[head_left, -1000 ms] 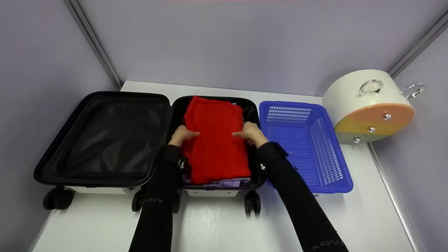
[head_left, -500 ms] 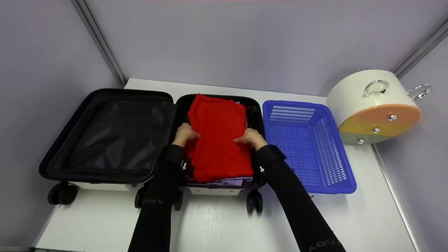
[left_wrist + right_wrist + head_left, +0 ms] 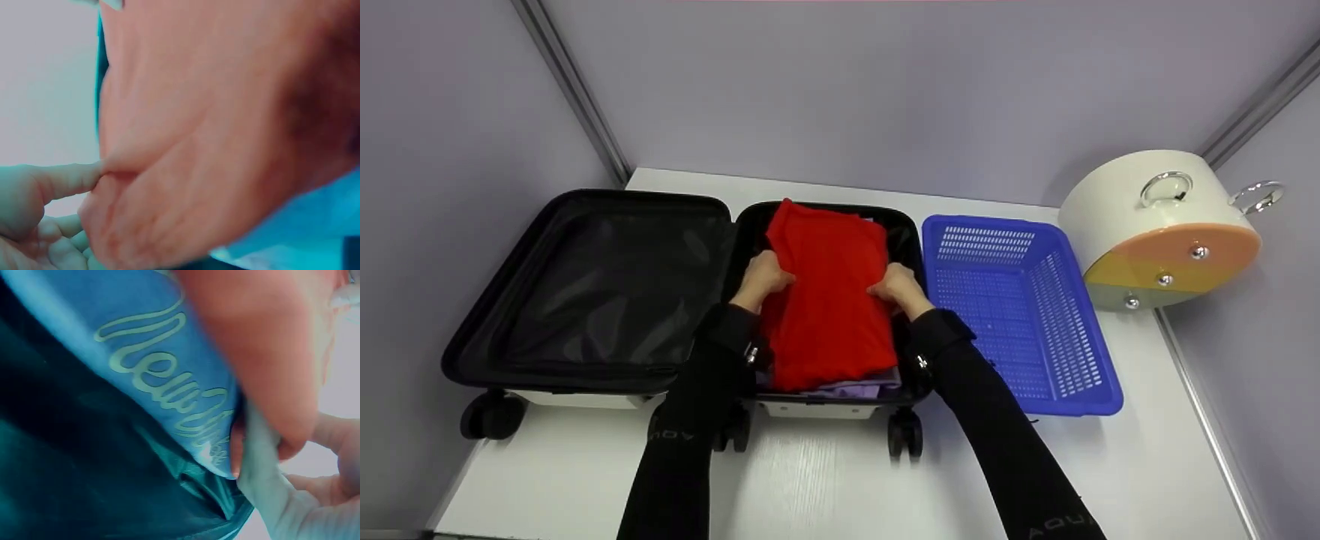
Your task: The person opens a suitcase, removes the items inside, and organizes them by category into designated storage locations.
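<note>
A folded red garment (image 3: 832, 307) lies on top of other clothes in the right half of an open suitcase (image 3: 904, 225). My left hand (image 3: 765, 274) pinches its left edge, thumb on top; in the left wrist view the fingers of that hand (image 3: 39, 208) are under the cloth. On the opposite edge, my right hand (image 3: 898, 287) grips the cloth, and the right wrist view has its fingers (image 3: 264, 484) tucked beneath the fold. Under the red garment, a purple garment (image 3: 855, 391) shows at the front. Blue-looking fabric with raised lettering (image 3: 163, 377) is beside the right hand.
The suitcase's other half (image 3: 600, 292), lined in black, lies flat on the left. To the right stands a blue plastic basket (image 3: 1084, 330). Beyond it is a cream rounded drawer box (image 3: 1140, 195) with ring handles. Grey walls (image 3: 840, 97) enclose the white table (image 3: 802, 480).
Both hands have shifted slightly toward the back along the garment's edges. The red garment's front right corner has drawn back a little, showing more purple cloth. The head view has turned slightly.
</note>
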Demonstrator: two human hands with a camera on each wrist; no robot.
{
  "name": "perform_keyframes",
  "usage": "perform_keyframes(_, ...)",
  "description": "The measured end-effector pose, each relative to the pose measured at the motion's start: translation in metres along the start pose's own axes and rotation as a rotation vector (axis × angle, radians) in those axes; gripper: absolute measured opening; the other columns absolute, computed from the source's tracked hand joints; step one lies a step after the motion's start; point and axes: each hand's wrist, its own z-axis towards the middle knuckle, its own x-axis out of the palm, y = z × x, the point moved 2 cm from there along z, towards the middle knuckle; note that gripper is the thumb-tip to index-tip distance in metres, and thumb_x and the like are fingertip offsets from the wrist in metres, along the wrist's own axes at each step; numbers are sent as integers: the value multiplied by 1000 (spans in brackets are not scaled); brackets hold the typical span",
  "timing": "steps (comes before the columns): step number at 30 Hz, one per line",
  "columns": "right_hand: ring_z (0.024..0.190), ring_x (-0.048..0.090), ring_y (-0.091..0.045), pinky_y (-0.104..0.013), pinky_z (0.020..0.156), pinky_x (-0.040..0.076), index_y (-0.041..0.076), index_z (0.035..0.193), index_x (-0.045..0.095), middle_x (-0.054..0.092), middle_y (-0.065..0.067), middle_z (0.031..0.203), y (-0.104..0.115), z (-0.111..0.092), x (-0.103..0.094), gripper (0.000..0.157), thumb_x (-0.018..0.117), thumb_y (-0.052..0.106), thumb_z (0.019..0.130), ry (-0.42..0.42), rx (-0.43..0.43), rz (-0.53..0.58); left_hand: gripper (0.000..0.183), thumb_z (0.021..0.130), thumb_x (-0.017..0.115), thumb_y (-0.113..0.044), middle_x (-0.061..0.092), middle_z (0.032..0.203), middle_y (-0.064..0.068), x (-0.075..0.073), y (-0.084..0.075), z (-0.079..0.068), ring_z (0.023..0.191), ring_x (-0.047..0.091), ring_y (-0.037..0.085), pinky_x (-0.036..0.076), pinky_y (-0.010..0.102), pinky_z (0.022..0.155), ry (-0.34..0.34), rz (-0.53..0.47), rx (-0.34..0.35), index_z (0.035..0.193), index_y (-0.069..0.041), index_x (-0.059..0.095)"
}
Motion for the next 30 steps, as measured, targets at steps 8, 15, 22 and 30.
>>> perform_keyframes(8, 89, 54, -20, -28, 75, 44, 6, 108, 61, 60, -11, 104, -16, 48, -9, 37, 64, 23, 76, -238, -230, -114, 22, 82, 59, -15, 58, 93, 16, -23, -25, -5, 82, 51, 23, 44, 33, 73, -74, 33, 107, 94, 5, 59)
perform_keyframes(15, 101, 52, -26, -33, 86, 41, 2, 115, 58, 56, -16, 114, 8, 2, -58, 36, 59, 16, 82, -232, -259, -14, 26, 85, 58, -16, 60, 98, 17, -45, -59, -18, 85, 53, 24, 44, 32, 73, -124, 27, 209, 102, 3, 61)
perform_keyframes(22, 99, 52, -29, -32, 83, 42, 0, 117, 56, 54, -22, 115, 6, -40, -117, 37, 57, 16, 84, -235, -298, 5, 33, 85, 58, -17, 58, 109, 16, -54, -109, -29, 97, 54, 25, 43, 32, 82, -127, 18, 311, 110, 4, 58)
perform_keyframes(30, 78, 52, -26, -19, 55, 43, -3, 119, 53, 56, -25, 100, -32, -56, -175, 40, 57, 17, 84, -284, -259, 28, 32, 87, 57, -20, 59, 107, 12, -28, -165, -30, 96, 55, 22, 44, 28, 80, -132, -48, 388, 112, 0, 58)
